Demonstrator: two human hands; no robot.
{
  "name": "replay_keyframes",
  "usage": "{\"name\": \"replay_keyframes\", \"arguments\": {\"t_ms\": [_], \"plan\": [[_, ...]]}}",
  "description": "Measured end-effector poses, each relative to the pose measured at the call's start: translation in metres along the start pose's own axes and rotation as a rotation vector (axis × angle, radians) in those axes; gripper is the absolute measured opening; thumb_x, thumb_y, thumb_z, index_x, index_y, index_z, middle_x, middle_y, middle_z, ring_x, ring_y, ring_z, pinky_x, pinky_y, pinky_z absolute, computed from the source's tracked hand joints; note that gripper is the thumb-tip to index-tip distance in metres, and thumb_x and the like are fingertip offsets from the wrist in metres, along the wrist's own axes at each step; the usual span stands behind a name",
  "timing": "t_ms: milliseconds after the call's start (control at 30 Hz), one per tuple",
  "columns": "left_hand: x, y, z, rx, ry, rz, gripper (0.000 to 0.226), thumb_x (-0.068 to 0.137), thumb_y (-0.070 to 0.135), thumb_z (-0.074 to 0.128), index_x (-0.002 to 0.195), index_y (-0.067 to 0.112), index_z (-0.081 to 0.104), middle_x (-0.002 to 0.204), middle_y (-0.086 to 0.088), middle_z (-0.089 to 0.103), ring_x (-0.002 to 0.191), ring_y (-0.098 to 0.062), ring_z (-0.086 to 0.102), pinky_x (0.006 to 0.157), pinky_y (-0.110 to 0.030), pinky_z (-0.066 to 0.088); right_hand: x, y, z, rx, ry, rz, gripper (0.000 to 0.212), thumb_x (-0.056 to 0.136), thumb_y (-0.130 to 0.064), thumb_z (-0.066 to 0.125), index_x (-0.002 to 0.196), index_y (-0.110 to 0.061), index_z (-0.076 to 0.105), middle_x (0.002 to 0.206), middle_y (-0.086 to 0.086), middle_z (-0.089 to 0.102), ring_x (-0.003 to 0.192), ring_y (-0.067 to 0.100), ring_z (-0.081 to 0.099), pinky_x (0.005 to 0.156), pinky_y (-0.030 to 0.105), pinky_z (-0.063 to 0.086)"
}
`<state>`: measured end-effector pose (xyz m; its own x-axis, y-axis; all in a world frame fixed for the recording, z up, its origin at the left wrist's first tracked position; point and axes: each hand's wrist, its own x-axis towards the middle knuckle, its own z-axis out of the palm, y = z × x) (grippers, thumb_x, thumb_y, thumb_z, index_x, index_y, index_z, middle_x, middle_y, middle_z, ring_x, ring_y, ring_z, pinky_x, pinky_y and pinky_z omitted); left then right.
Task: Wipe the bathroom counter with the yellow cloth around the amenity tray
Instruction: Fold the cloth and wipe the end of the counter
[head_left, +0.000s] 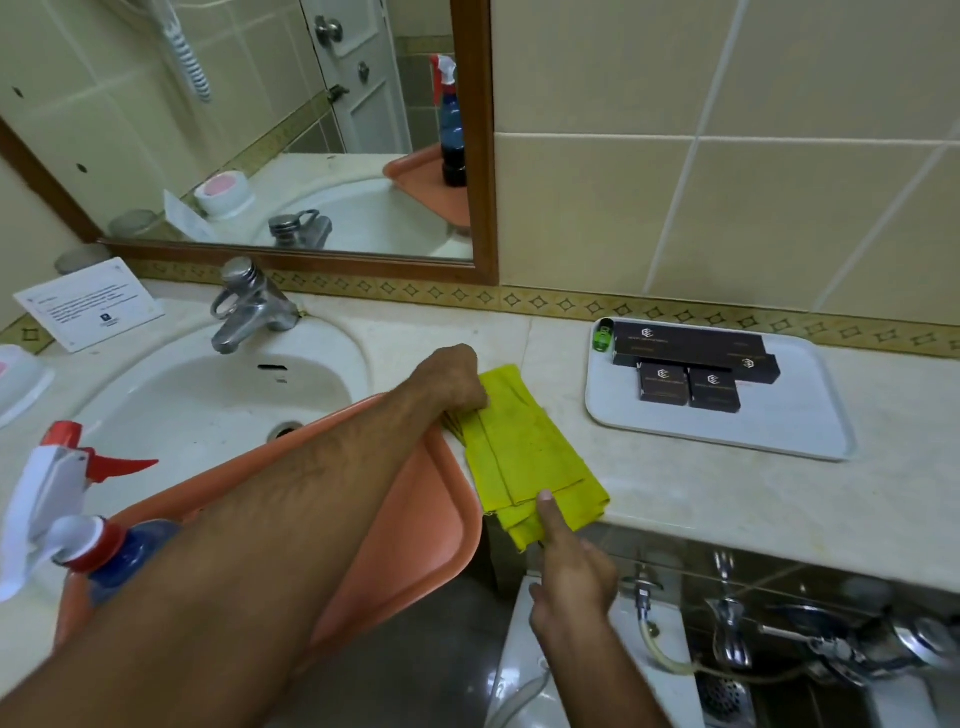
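The wiping looks barely begun, as far as I can judge: the yellow cloth (524, 457) lies folded on the counter (727, 499) between the sink (208, 395) and the white tray (727, 415) of dark boxes (691, 364). The left hand (452, 379) has a closed grip on its far edge; the right hand (571, 566) presses one fingertip on the near end, grasping nothing. The marble around the tray remains to do. Beige tiled walls, a framed mirror (260, 130), a spray bottle (67, 519) in an orange tub (415, 545).

Folded yellow cloth (524, 457) flat on counter (727, 499) beside white amenity tray (810, 415)
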<state>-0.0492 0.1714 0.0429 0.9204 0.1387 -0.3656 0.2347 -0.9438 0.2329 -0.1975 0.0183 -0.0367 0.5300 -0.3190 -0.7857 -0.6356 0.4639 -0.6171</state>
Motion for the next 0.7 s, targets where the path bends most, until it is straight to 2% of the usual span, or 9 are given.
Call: {"name": "replay_keyframes", "arguments": {"t_ms": [67,133,200,300,400,467,567,600,700], "plan": [[-0.002,0.009,-0.009,-0.047,0.001,0.004,0.026,0.077,0.016,0.069,0.099,0.001,0.070,0.105,-0.014,0.070,0.094,-0.029,0.066,0.071,-0.035,0.053,-0.002,-0.014,0.009,0.119,-0.013,0.044,0.032,0.069,-0.020,0.089,0.066,-0.008,0.060,0.080,0.015,0.065,0.072,0.026,0.059,0.066,0.043,0.050],[-0.012,0.017,-0.026,-0.135,-0.016,0.053,0.020,0.078,0.011,0.067,0.096,0.003,0.073,0.098,-0.015,0.071,0.085,-0.028,0.068,0.061,-0.031,0.052,-0.006,-0.025,0.010,0.146,-0.052,0.085,0.018,0.076,-0.007,0.080,0.074,-0.008,0.063,0.086,0.017,0.067,0.069,0.027,0.060,0.060,0.039,0.049],[-0.029,0.024,-0.048,-0.188,-0.005,0.128,0.014,0.079,0.009,0.066,0.091,0.007,0.073,0.086,-0.011,0.069,0.072,-0.024,0.063,0.053,-0.026,0.048,-0.014,-0.032,0.006,0.083,-0.071,0.089,0.015,0.081,-0.010,0.075,0.077,-0.011,0.061,0.080,0.015,0.062,0.060,0.025,0.054,0.052,0.029,0.041],[-0.055,0.021,-0.085,-0.154,0.076,0.191,0.009,0.079,0.007,0.065,0.086,0.007,0.072,0.069,-0.004,0.060,0.058,-0.019,0.054,0.049,-0.025,0.043,-0.034,-0.038,-0.002,0.019,-0.049,-0.015,0.018,0.080,-0.013,0.076,0.071,-0.010,0.060,0.071,0.015,0.057,0.053,0.023,0.047,0.047,0.026,0.033],[-0.063,-0.004,-0.111,-0.072,0.143,0.120,0.015,0.077,0.008,0.067,0.090,0.001,0.071,0.076,-0.008,0.061,0.064,-0.021,0.055,0.054,-0.030,0.044,-0.067,-0.031,0.005,-0.020,-0.126,-0.109,0.014,0.078,-0.015,0.077,0.070,-0.010,0.066,0.061,0.011,0.061,0.046,0.021,0.046,0.045,0.026,0.034],[-0.061,-0.025,-0.112,-0.007,0.109,0.037,0.018,0.079,0.008,0.067,0.094,0.001,0.072,0.087,-0.009,0.069,0.074,-0.024,0.063,0.060,-0.033,0.052,-0.087,-0.013,0.016,-0.077,-0.209,-0.158,0.011,0.081,-0.018,0.077,0.076,-0.010,0.070,0.061,0.011,0.065,0.047,0.021,0.048,0.047,0.029,0.038],[-0.056,-0.058,-0.075,0.077,0.038,-0.072,0.025,0.082,0.008,0.063,0.105,0.001,0.069,0.111,-0.016,0.068,0.099,-0.031,0.065,0.081,-0.038,0.057,-0.100,0.020,0.035,-0.286,-0.213,-0.222,0.022,0.082,-0.026,0.076,0.074,-0.007,0.068,0.070,0.020,0.071,0.057,0.029,0.058,0.062,0.048,0.056],[-0.056,-0.068,-0.057,0.062,0.038,-0.101,0.024,0.081,0.007,0.061,0.103,0.000,0.067,0.113,-0.017,0.067,0.101,-0.033,0.064,0.082,-0.037,0.055,-0.102,0.026,0.039,-0.316,-0.199,-0.210,0.025,0.082,-0.025,0.075,0.070,-0.006,0.066,0.067,0.021,0.070,0.056,0.031,0.061,0.066,0.054,0.059],[-0.058,-0.088,-0.013,0.010,0.145,-0.183,0.009,0.077,0.009,0.061,0.086,0.008,0.060,0.109,-0.017,0.066,0.099,-0.034,0.062,0.071,-0.037,0.049,-0.096,0.037,0.047,-0.307,-0.211,-0.093,0.028,0.087,-0.011,0.068,0.061,-0.003,0.062,0.051,0.019,0.065,0.048,0.034,0.067,0.065,0.061,0.060]]}}
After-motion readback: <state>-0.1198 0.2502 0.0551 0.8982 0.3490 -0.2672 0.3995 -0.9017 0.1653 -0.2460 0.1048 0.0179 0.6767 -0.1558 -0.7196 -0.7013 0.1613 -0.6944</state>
